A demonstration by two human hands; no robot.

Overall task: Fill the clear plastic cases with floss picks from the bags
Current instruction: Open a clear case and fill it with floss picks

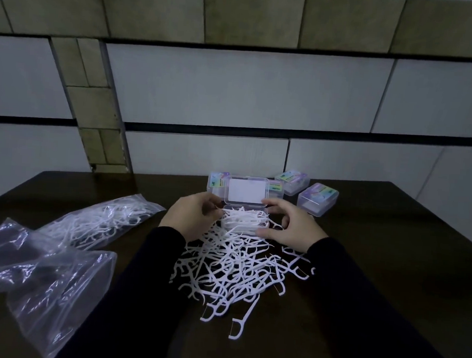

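Dark wooden surface (359, 313) under dim light, tiled wall (235, 95) behind it in grey and olive slabs. I see an open clear case (244, 221) at 12 o'clock from the loose pile, lid (246, 192) standing up at the back with a white label panel, base packed with white floss picks. My left hand (191, 216) sits at the case's 9 o'clock side, fingers curled in against the picks at that end; I cannot tell whether it pinches any. My right hand (290, 227) is at the 3 o'clock side, thumb and fingers curled round that end of the case, touching it. Both sleeves are black.

Loose floss picks (234, 271) lie heaped on the surface at 6 o'clock of the case, between my forearms, some strays spilling toward 4 o'clock. Two closed cases (317, 202) with colourful labels sit at 2 o'clock, just beside each other; two more (217, 183) show behind the open lid, partly hidden.

Clear bag with picks (100, 219) lies at 9 o'clock, well apart from the case. Crumpled clear bag (41, 277) sits at 7 o'clock, looks empty, contents hard to tell.
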